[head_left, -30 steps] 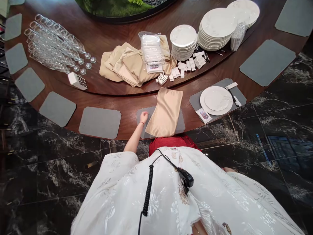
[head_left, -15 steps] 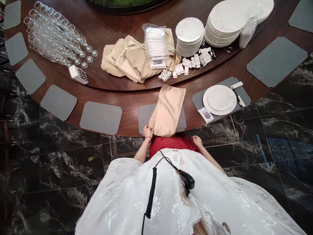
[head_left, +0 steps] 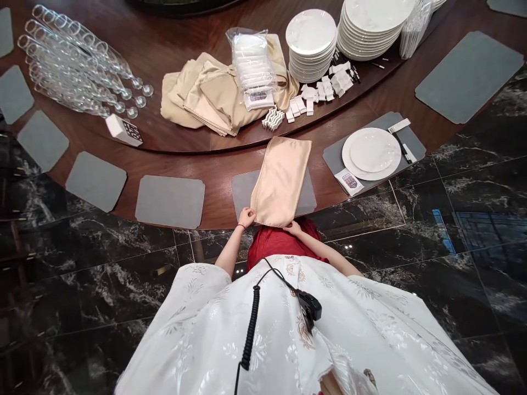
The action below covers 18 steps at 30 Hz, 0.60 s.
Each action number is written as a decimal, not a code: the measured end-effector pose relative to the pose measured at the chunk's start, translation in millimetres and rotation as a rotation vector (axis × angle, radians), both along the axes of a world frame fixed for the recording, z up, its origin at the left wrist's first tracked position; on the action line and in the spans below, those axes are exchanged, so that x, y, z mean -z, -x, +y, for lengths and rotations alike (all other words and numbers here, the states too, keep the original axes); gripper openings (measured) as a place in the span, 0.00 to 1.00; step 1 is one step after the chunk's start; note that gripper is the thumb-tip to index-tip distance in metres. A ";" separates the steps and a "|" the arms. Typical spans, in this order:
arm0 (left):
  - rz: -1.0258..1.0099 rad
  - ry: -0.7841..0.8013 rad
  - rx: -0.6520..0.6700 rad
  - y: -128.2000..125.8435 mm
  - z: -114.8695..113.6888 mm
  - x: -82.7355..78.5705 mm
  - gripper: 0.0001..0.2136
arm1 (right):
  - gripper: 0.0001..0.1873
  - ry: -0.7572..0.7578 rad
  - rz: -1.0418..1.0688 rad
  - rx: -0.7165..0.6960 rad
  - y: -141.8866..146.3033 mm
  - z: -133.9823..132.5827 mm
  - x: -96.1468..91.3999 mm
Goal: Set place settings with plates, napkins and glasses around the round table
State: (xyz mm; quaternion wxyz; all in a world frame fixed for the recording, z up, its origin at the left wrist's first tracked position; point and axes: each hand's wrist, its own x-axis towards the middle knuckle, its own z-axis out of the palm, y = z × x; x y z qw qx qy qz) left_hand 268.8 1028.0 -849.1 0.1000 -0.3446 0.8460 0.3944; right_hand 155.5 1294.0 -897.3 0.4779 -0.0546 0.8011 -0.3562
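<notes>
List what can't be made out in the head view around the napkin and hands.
Head view only.
Right hand: fingers hidden under the napkin edge, grip unclear.
Placemat: middle covered by the napkin.
Large plate stack: cut off by the top edge.
Packet beside the set plate: print too small to read.

**Colour and Pattern Reference**

The napkin [head_left: 282, 181] is plain champagne beige with a satin sheen. The placemat [head_left: 242, 192] is flat mid-grey. The tabletop [head_left: 214, 164] is dark reddish-brown wood. The floor [head_left: 102, 263] is black marble with white veining. The plates [head_left: 373, 153] are white with faint grey marbling. The cloth pile [head_left: 206, 99] matches the napkin's beige. The garment [head_left: 267, 340] is white with a tone-on-tone leaf pattern; the cord [head_left: 249, 329] on it is black.
</notes>
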 end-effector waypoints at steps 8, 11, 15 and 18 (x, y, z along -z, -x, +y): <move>0.055 -0.072 0.036 -1.7 -13.0 6.3 0.05 | 0.09 0.125 -0.136 0.388 -24.2 -0.4 0.1; 0.114 -0.193 -0.058 0.1 -12.9 6.7 0.08 | 0.22 0.292 -0.343 0.532 -35.1 5.3 -3.7; 0.169 -0.316 -0.147 1.5 -11.3 9.0 0.13 | 0.46 0.301 -0.287 0.394 -53.7 2.1 -6.4; 0.164 -0.455 -0.245 -0.5 -7.9 11.9 0.14 | 0.38 0.147 -0.089 0.334 -58.8 -7.6 -4.1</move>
